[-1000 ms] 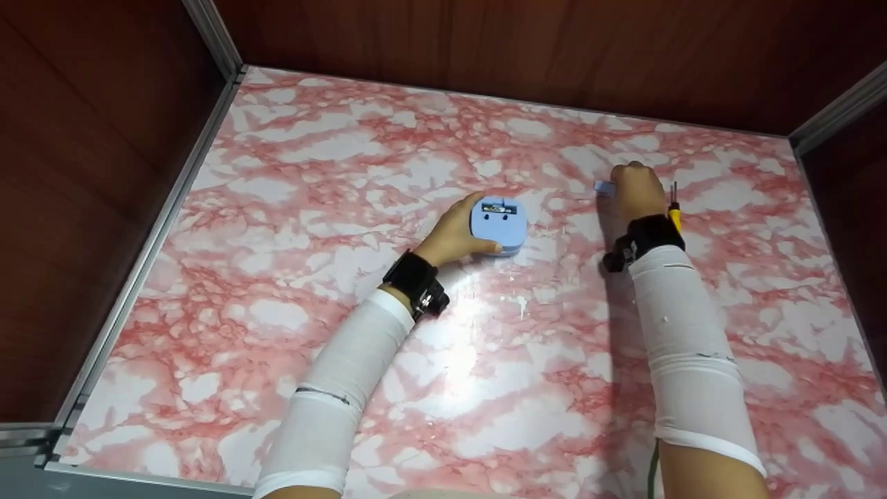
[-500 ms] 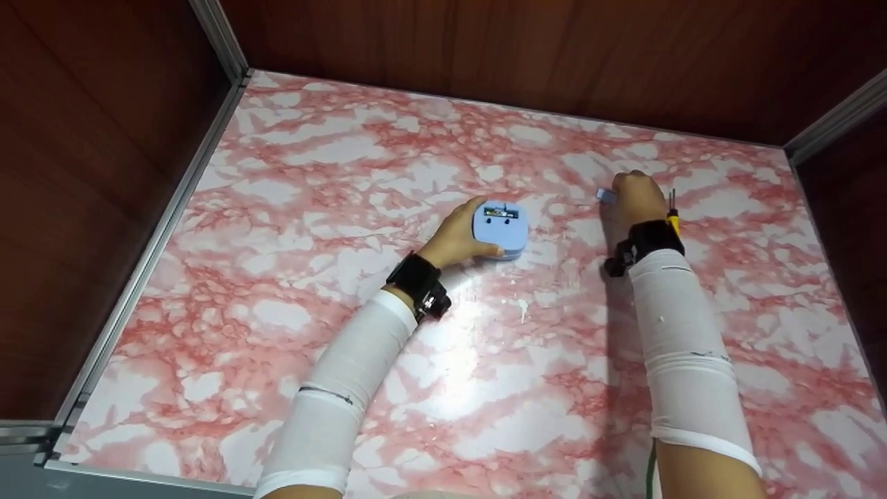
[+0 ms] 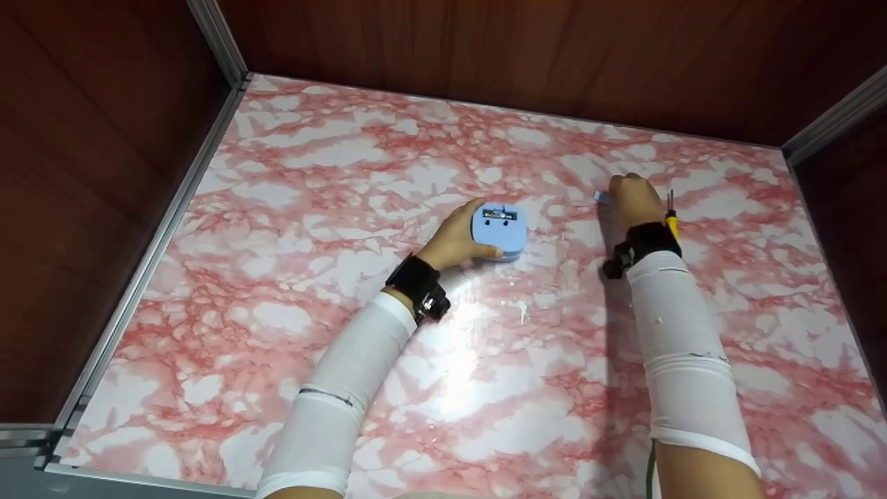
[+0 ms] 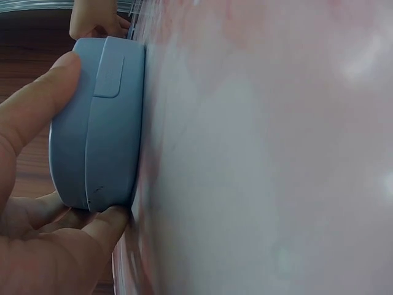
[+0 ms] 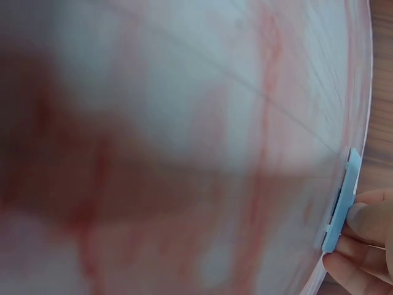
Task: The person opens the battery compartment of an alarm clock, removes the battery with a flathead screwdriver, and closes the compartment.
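A light-blue rounded device (image 3: 499, 232) stands on the table near its middle, with an open slot (image 3: 499, 215) and two dark holes on its top face. My left hand (image 3: 454, 239) grips its left side, thumb on the near side; the left wrist view shows the thumb and fingers around the casing (image 4: 113, 135). Farther right, my right hand (image 3: 635, 199) pinches a small light-blue cover (image 5: 342, 203) low at the table surface. Only one end of this cover (image 3: 601, 197) shows in the head view, poking out left of the hand.
A yellow-handled screwdriver (image 3: 671, 220) lies just right of my right wrist, partly hidden by it. Dark wood panels (image 3: 499, 55) enclose the red-and-white marbled table (image 3: 332, 208) at the back and both sides. A green cable (image 3: 650, 471) runs beside the right forearm.
The head view has shifted slightly, so the scene sits a little lower in the frame. Both hands keep their holds and stay almost in place.
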Motion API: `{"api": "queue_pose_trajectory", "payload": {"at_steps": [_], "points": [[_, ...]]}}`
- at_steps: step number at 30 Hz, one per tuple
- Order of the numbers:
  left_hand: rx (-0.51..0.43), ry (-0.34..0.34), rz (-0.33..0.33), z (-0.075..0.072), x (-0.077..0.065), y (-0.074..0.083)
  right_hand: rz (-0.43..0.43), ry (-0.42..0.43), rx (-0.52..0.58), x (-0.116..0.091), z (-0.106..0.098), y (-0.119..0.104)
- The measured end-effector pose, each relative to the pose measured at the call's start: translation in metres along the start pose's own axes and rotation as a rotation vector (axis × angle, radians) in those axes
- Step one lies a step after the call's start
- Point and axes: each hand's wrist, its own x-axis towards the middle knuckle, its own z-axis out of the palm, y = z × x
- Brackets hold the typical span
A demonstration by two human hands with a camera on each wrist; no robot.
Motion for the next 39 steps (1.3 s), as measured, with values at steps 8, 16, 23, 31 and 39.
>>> {"api": "queue_pose_trajectory", "payload": {"at_steps": [8, 16, 23, 31, 39], "points": [[0.002, -0.001, 0.003, 0.000, 0.000, 0.000, 0.007, -0.024, 0.039, -0.001, 0.001, 0.000], [-0.020, 0.002, -0.018, 0.002, -0.004, -0.004, 0.030, -0.010, 0.047, -0.003, -0.001, -0.013], [-0.015, 0.000, -0.009, 0.002, -0.003, -0.002, 0.017, 0.044, 0.038, -0.010, -0.012, -0.010], [0.005, -0.010, 0.000, -0.001, -0.002, 0.000, 0.029, 0.098, 0.027, -0.025, -0.030, 0.002], [0.002, -0.016, 0.001, -0.001, -0.002, 0.000, 0.170, 0.085, 0.055, -0.040, -0.035, 0.021]]}}
